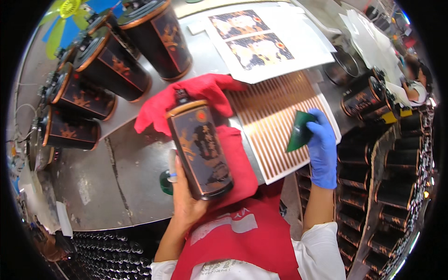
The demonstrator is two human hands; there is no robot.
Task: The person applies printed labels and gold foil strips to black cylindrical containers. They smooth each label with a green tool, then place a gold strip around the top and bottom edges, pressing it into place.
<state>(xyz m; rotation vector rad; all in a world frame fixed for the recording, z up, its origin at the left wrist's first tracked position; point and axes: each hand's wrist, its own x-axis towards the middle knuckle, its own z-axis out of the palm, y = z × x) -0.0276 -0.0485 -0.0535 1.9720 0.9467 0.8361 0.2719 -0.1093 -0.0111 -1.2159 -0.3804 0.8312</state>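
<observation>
My bare left hand (186, 196) is wrapped round the lower side of a dark bottle (200, 149) with gold trim and a decorated front panel. The bottle lies tilted over a red cloth (239, 163), its neck pointing away from me. A blue glove covers my right hand (323, 149), which grips a dark green flat scraper (298, 131). That scraper is above a white sheet with gold-brown stripes (270, 135). Beside my left hand, a green round thing (165, 182) shows in part on the metal table (93, 186).
Several similar dark bottles (112, 65) stand at the far left. Printed picture sheets (252, 39) lie on white paper at the back. A metal bowl (341, 65) and more bottles (361, 100) are at the right. Racks of bottles (396, 186) line the right side. A fan (67, 16) is at upper left.
</observation>
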